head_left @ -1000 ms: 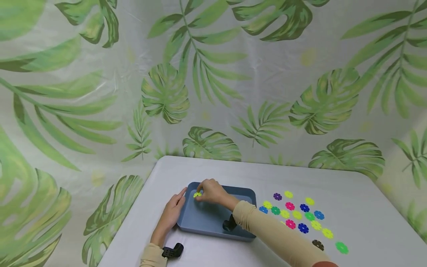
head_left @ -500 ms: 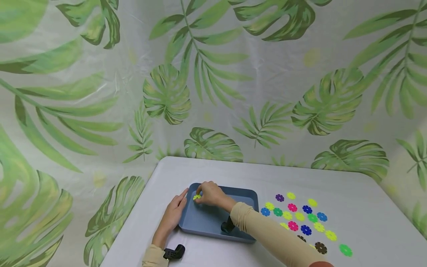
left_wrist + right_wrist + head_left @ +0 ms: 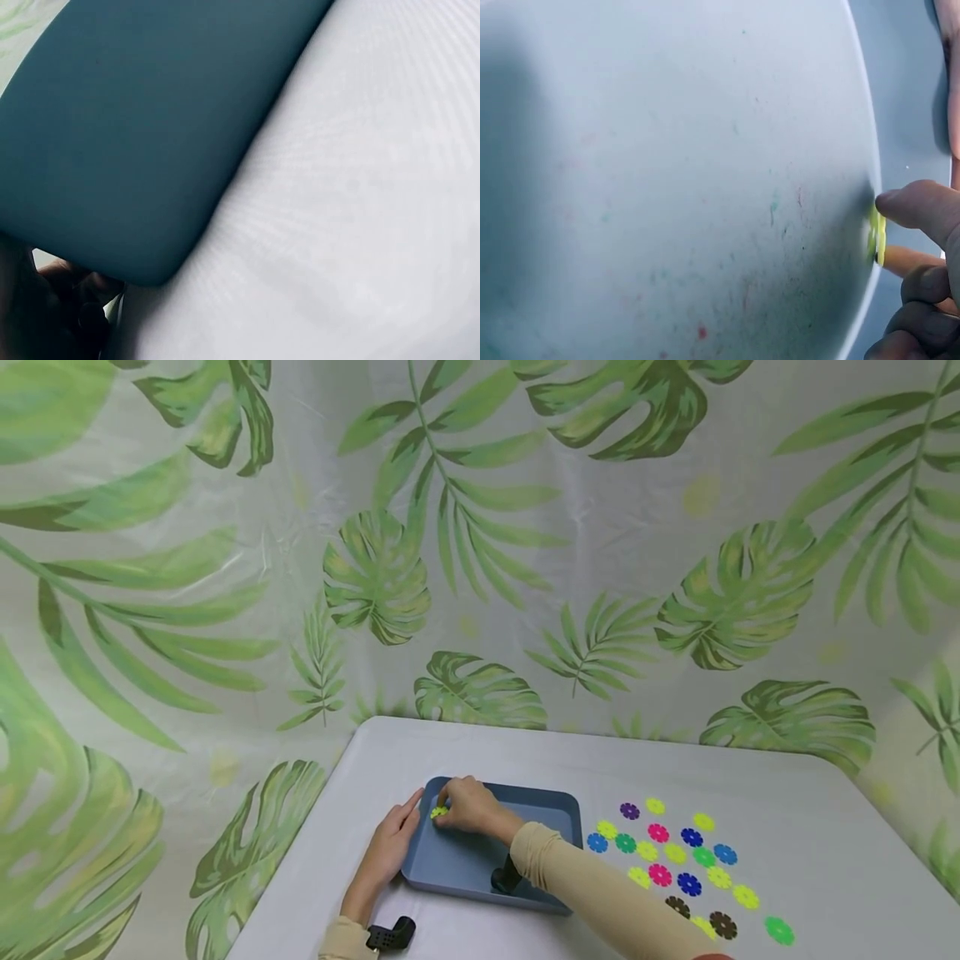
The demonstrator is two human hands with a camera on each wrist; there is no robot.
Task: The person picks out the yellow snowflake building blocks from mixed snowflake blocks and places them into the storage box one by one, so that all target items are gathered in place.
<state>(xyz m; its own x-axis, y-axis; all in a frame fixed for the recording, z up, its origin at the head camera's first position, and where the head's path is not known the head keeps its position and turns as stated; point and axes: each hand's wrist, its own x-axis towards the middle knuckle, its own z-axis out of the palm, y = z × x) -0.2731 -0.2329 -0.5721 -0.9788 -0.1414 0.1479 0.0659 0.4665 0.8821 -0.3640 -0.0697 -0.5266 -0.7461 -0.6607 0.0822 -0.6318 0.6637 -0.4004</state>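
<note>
My right hand [image 3: 471,807] reaches into the blue-grey tray [image 3: 461,856] and pinches a yellow notched plastic disc [image 3: 438,812] at the tray's left end. In the right wrist view, the disc [image 3: 878,234] stands on edge between thumb and finger, touching the tray floor [image 3: 705,187]. Along the tray's left outer side lies my left hand [image 3: 390,839], its fingers extended against the wall. Only a dark, partly hidden bit of that hand [image 3: 67,289] shows at the tray's corner in the left wrist view.
Right of the tray, several notched discs in yellow, pink, blue, green, purple and brown lie scattered on the white table [image 3: 795,835], such as a green disc [image 3: 779,931]. A black wrist camera [image 3: 392,933] sits on the left wrist. Leaf-printed sheeting [image 3: 480,568] hangs behind.
My right hand, with the yellow disc in its pinch, has shifted slightly toward me and to the left in the tray. The left hand stays against the tray's side.
</note>
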